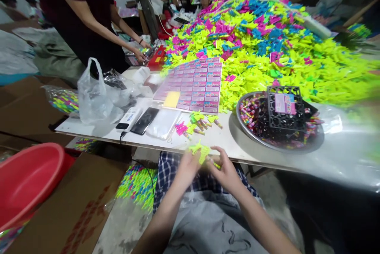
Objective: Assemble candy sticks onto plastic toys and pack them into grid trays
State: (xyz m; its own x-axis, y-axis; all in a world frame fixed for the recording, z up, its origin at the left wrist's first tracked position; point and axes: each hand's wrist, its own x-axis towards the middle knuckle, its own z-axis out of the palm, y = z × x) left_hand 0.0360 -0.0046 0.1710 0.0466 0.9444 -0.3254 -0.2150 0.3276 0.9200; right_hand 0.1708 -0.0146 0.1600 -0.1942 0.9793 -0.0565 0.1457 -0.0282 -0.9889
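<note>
Over my lap at the table's front edge, my left hand (pixel 190 163) is closed around a yellow-green plastic piece (pixel 203 153). On its right side, my right hand (pixel 222 167) touches the piece, with a small tube showing by its fingers; the fingers look bent in a pinch. Just beyond the hands, several yellow-green pieces with small tubes (pixel 202 124) lie on the white table (pixel 228 143) beside a pink piece (pixel 181 128). Farther back is a sheet of pink labels (pixel 196 84).
A huge heap of colored plastic pieces (pixel 267 48) covers the back right. A metal bowl (pixel 241 121) holds small tubes and a black rack (pixel 285 117). Phone (pixel 145 121) and plastic bag (pixel 95 99) lie left. A person (pixel 86 12) stands back left; red basin (pixel 32 179) low left.
</note>
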